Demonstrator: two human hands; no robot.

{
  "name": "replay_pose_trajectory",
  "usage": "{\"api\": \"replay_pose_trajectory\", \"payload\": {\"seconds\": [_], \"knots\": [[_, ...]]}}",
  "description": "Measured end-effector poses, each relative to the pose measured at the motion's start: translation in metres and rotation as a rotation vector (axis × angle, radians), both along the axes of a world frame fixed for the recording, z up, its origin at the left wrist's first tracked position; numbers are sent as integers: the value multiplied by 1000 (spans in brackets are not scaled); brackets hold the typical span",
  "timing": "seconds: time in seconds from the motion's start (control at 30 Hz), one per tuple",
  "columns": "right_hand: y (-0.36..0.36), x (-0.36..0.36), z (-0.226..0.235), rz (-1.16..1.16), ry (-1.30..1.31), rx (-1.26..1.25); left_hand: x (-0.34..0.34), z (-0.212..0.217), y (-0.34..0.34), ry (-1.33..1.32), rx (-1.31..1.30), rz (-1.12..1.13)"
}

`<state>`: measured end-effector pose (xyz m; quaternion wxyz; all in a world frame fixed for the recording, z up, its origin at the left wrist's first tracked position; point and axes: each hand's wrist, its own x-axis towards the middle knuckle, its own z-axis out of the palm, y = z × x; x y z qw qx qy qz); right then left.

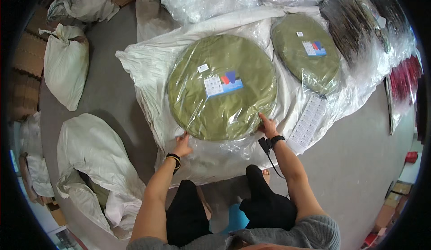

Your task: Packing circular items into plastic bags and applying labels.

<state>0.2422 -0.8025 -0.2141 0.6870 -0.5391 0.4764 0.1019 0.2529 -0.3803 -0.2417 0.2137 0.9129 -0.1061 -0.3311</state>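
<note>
A large flat round olive-green folded fabric disc [244, 115] lies in a see-through plastic bag in front of me, with a printed leaflet [215, 86] and a small white label [203, 68] on top. At its near left edge, the fingers of my left hand [182, 146] are closed on the bagged rim. My right hand [269, 128] grips the near right edge, thumb on top and the other fingers partly hidden. Past it to the right lies a second, similar bagged green disc [294, 57]. A sheet of printed labels [308, 122] rests close to my right hand.
White woven sheeting [150, 77] spreads under the discs. See-through plastic bags [202, 0] heap along the far side. Stacked dark bagged goods [354, 25] stand at the far right. Stuffed white sacks [67, 68] and an opened sack [96, 146] sit on the grey floor [107, 88] at left.
</note>
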Motion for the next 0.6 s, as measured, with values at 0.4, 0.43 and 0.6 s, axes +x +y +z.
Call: {"api": "replay_pose_trajectory", "payload": {"seconds": [0.4,0.43,0.6], "knots": [[-12,-9,-4,124,19,139,-39,-12,35,-124,-123,575],[-16,-10,-15,63,-24,210,-36,-13,33,-92,-124,507],[-6,-14,-14,88,17,207,-32,0,51,146,-191,621]]}}
